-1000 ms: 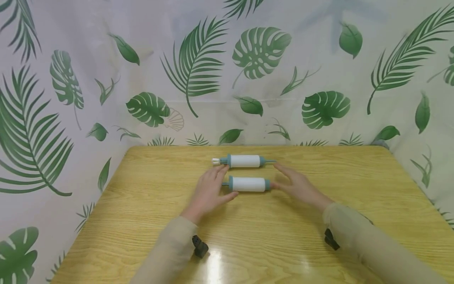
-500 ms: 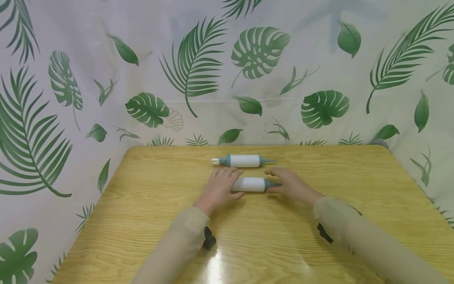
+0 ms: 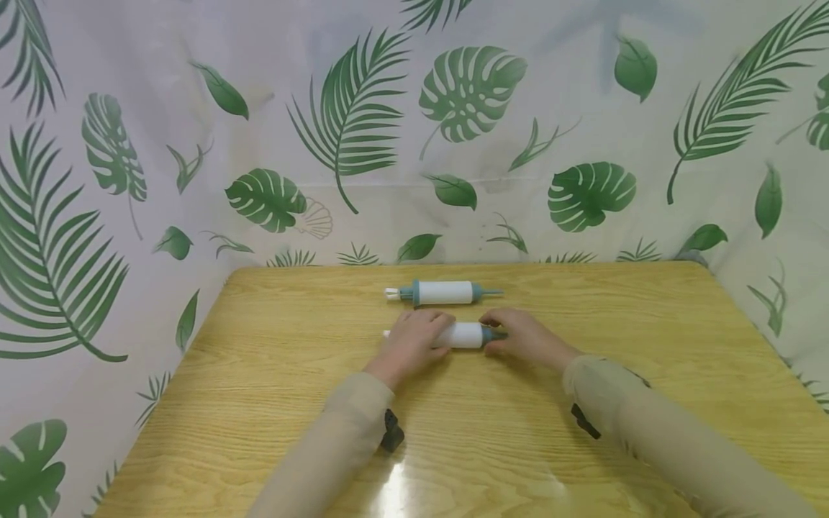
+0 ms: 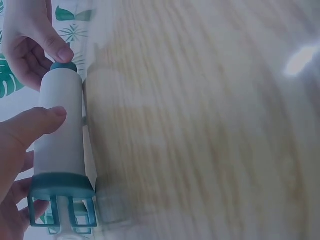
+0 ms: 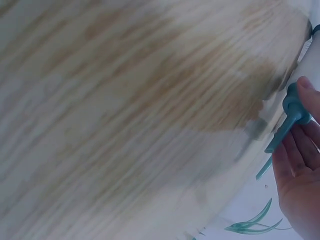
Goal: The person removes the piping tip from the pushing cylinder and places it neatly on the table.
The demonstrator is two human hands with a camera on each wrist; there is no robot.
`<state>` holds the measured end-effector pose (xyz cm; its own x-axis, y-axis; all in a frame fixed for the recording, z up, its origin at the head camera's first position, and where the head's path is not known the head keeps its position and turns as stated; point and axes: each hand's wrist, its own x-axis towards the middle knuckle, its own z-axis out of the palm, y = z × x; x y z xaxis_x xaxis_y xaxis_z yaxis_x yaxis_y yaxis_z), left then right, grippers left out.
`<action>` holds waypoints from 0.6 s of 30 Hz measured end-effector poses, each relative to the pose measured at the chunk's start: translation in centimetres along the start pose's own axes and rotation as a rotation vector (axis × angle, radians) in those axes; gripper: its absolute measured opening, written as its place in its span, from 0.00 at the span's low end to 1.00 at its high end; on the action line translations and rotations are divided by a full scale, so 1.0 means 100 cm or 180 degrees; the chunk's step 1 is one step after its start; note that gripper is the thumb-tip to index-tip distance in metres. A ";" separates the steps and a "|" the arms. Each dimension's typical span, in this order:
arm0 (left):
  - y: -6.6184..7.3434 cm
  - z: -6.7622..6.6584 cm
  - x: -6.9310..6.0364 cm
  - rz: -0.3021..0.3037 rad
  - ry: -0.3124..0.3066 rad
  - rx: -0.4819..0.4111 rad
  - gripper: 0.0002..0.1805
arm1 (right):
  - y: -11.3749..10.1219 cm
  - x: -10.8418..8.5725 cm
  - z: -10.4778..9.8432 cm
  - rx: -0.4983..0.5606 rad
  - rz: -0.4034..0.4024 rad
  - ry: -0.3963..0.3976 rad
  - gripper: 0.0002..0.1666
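Observation:
The nearer white tube (image 3: 468,335) with teal ends lies level on the wooden table, nozzle to the right. Around its left part my left hand (image 3: 411,342) curls from above; in the left wrist view the left thumb (image 4: 37,125) lies on the white barrel (image 4: 60,120), with the fingers on its other side. My right hand (image 3: 532,341) pinches the teal nozzle end (image 5: 295,107), thumb on one side and fingers on the other, seen in the right wrist view. The left hand hides the nearer tube's teal flange in the head view.
A second, similar tube (image 3: 445,292) lies parallel just behind, its white plunger end to the left. The wooden table (image 3: 259,403) backs onto a wall covering (image 3: 382,216) printed with green leaves.
Both hands have closed in on the nearer tube. The left hand moved right onto its barrel and the right hand moved left to the nozzle end. The farther tube stays put.

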<state>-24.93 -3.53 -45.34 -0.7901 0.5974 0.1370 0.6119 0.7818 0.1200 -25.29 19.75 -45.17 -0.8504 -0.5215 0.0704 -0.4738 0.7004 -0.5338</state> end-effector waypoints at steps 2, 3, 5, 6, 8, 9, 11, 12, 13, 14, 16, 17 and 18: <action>0.001 0.001 0.001 0.0029 0.0023 0.0023 0.25 | 0.001 0.001 0.001 -0.0002 -0.0004 -0.0001 0.24; 0.001 0.001 0.001 0.0044 0.0042 0.0038 0.25 | 0.001 0.002 0.001 0.0008 -0.0003 0.0001 0.24; 0.002 0.002 0.001 0.0065 0.0062 0.0065 0.25 | 0.000 0.002 0.002 0.0024 0.0019 0.0009 0.24; 0.002 0.002 0.001 0.0072 0.0078 0.0071 0.25 | 0.000 0.002 0.002 0.0029 0.0032 0.0011 0.24; 0.002 0.002 0.001 0.0076 0.0102 0.0080 0.26 | -0.001 0.002 0.003 0.0044 0.0066 0.0011 0.24; 0.002 0.003 0.001 0.0072 0.0103 0.0082 0.26 | -0.001 0.003 0.003 0.0049 0.0082 0.0008 0.23; 0.002 0.004 0.002 0.0063 0.0114 0.0073 0.27 | -0.001 0.003 0.003 0.0049 0.0098 0.0014 0.22; 0.001 0.004 0.002 0.0059 0.0122 0.0071 0.27 | -0.001 0.003 0.004 0.0053 0.0105 0.0019 0.22; 0.001 0.005 0.002 0.0061 0.0126 0.0074 0.27 | -0.001 0.003 0.004 0.0063 0.0109 0.0026 0.22; 0.001 0.005 0.002 0.0066 0.0137 0.0078 0.27 | -0.001 0.003 0.004 0.0071 0.0115 0.0032 0.22; 0.001 0.005 0.002 0.0074 0.0160 0.0079 0.27 | 0.000 0.003 0.004 0.0080 0.0120 0.0047 0.21; 0.000 0.006 0.002 0.0085 0.0173 0.0082 0.27 | 0.000 0.003 0.005 0.0084 0.0130 0.0055 0.21; 0.000 0.006 0.001 0.0101 0.0193 0.0078 0.27 | 0.000 0.002 0.005 0.0093 0.0147 0.0057 0.21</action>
<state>-25.05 -3.34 -45.91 -0.7664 0.6105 0.1999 0.6349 0.7673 0.0907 -25.37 19.37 -45.54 -0.8753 -0.4798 0.0600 -0.4271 0.7090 -0.5612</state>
